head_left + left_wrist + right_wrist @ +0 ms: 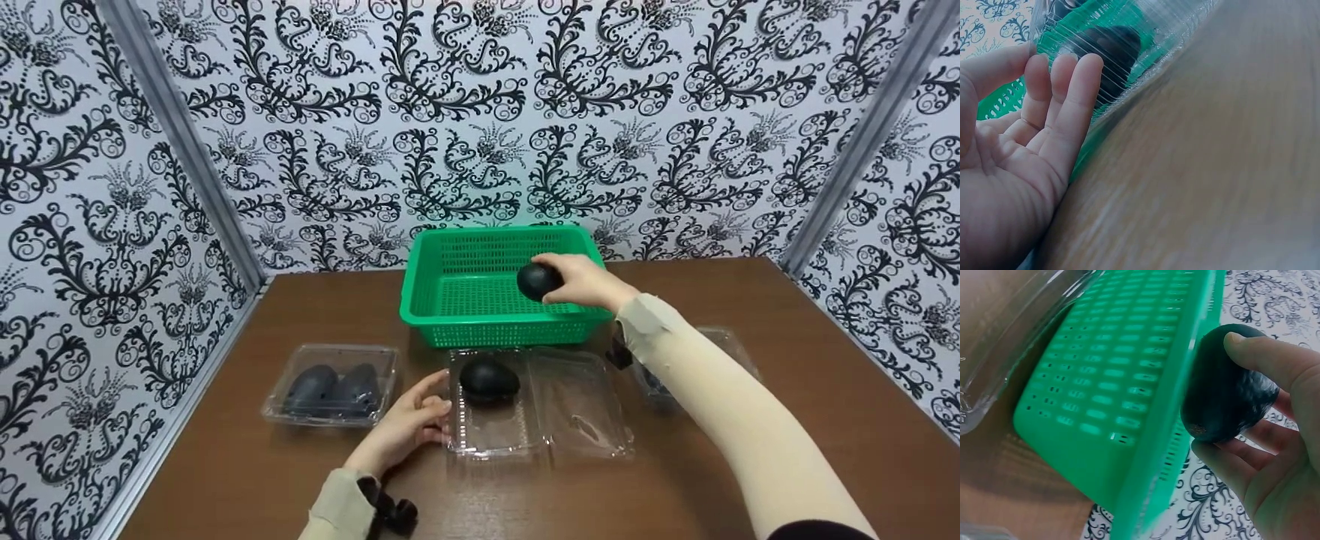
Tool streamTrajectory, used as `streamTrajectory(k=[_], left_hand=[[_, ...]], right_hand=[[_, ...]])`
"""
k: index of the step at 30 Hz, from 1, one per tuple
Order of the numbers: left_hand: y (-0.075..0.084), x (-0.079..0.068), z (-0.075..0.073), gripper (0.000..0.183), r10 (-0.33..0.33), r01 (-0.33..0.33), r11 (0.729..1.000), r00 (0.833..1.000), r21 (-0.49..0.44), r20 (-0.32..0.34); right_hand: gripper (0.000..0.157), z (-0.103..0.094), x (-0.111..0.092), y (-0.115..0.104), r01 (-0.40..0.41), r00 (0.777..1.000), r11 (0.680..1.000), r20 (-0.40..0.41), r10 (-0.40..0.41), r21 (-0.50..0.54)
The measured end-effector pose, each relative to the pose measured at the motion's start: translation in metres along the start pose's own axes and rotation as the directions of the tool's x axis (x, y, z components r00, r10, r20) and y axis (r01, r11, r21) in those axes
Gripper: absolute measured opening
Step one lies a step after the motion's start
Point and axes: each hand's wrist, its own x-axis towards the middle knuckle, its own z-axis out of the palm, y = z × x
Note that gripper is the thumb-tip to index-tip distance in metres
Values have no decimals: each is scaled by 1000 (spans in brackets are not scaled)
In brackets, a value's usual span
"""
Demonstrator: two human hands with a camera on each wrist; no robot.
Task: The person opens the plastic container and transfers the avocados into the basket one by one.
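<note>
My right hand [581, 281] grips a dark avocado [1227, 385] between thumb and fingers, over the right side of the green basket [510, 320]. A second avocado [487, 379] lies in the left half of a clear plastic clamshell box [491, 439] in front of the basket. Its lid [585, 405] is folded out flat to the right. Fingertips of my left hand [409, 420] rest at the box's left wall, the fingers loosely bent and the palm showing in the left wrist view.
On the left stands a lidded clear box [330, 416] with two avocados [311, 386] inside. Another clear box [727, 345] is at the right, partly hidden behind my right forearm. A patterned wall [480, 135] rises behind the brown table [225, 480].
</note>
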Motion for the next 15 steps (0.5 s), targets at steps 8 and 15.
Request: streamTrajectory(k=[8,15], left_hand=[[-1,0,0,69,1,-1,1000,1000,-2,0],[0,0,0,70,6,-6,1000,1000,-3,-5]], right_hand=[[69,12,5,8,0,1000,1000,18,0,-16],[70,15,7,12,-37,999,999,32,37,2]])
